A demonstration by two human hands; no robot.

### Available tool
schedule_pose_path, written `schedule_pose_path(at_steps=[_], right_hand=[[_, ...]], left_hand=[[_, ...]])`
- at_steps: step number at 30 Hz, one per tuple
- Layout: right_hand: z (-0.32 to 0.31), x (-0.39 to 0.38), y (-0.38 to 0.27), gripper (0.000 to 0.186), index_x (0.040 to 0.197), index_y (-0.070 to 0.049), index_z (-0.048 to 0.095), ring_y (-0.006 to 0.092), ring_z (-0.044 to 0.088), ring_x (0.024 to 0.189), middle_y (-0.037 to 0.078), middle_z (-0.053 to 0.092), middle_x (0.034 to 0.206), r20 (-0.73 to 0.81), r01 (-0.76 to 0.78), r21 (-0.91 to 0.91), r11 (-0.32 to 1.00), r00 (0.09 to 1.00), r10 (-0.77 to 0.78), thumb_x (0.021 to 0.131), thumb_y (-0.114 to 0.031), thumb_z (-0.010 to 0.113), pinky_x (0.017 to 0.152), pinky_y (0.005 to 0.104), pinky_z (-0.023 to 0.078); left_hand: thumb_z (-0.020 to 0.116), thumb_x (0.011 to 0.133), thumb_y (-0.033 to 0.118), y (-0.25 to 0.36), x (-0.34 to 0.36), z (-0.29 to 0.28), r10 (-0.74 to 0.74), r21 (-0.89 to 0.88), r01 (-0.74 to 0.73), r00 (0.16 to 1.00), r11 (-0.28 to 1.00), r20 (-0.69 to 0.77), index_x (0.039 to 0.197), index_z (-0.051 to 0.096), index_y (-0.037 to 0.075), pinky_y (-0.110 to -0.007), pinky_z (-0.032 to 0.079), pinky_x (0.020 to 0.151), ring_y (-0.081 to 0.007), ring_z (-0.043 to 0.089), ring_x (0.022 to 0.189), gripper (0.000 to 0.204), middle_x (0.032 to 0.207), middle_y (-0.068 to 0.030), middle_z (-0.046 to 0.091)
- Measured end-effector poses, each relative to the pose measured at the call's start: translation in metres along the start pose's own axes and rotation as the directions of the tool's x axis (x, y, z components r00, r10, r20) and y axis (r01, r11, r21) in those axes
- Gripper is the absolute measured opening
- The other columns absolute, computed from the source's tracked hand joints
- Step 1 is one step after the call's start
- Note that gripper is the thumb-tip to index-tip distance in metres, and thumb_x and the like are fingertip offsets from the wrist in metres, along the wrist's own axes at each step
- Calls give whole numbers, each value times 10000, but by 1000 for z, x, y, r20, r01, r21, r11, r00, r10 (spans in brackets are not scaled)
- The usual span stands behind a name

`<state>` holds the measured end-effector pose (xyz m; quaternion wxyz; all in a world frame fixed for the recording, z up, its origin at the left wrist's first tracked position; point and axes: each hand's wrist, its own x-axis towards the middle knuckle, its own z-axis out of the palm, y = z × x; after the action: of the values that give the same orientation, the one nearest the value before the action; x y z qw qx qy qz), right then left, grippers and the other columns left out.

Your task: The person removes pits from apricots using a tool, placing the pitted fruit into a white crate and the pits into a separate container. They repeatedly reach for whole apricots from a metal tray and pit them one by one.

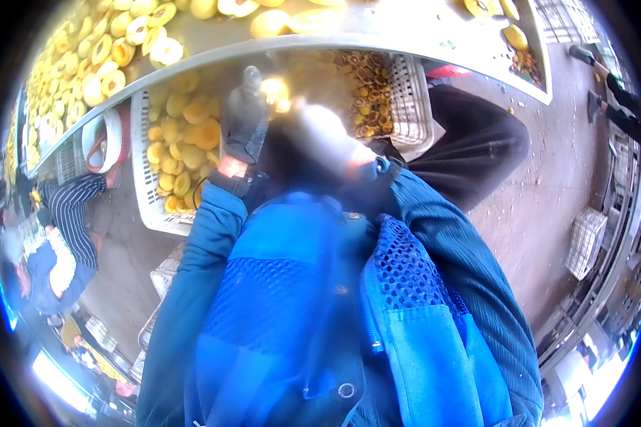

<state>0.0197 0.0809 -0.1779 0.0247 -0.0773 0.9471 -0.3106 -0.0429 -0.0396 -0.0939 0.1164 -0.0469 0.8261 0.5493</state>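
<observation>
My left hand (246,117), in a grey glove, is raised at the table's near edge above a white crate (139,167) of yellow peach halves (185,146). A bright, blurred piece of yellow peach (275,92) shows at its fingers, which look closed on it. To the right of it, my right hand (329,132) wears a pale glove and is smeared by motion and glare. Its fingers, and anything in them, cannot be made out. Beyond the right hand, a second white crate (412,99) contains small brownish-orange ring-like scraps (369,85).
A pale-rimmed metal table (228,53) curves across the front, heaped with peach halves at left. A white bucket (101,142) stands beneath its left side, near a person in striped trousers (71,213). Another white crate (587,242) is on the floor at right; legs (616,99) show beyond.
</observation>
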Motion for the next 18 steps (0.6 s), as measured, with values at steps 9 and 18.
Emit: schedule_pose_path(at_steps=[9,18], right_hand=[[-48,-6,-13,213,916,-4,629,394,644,811,226,657,829,228,-208,601,772,970,83,811,-189,621,726,449,506],[-65,-1,-1,271,1000,24,653,375,648,862,237,666,896,321,-72,414,907,944,-72,808,-162,616,760,427,507]], left_hand=[[414,986,496,-6,-2,-6,56,-259,-10,983,966,172,916,687,-29,-285,485,683,-152,618,735,596,807,-78,675],[374,991,530,-11,23,-14,-94,-124,168,883,978,460,946,677,-21,-276,525,730,-159,647,748,631,835,-85,685]])
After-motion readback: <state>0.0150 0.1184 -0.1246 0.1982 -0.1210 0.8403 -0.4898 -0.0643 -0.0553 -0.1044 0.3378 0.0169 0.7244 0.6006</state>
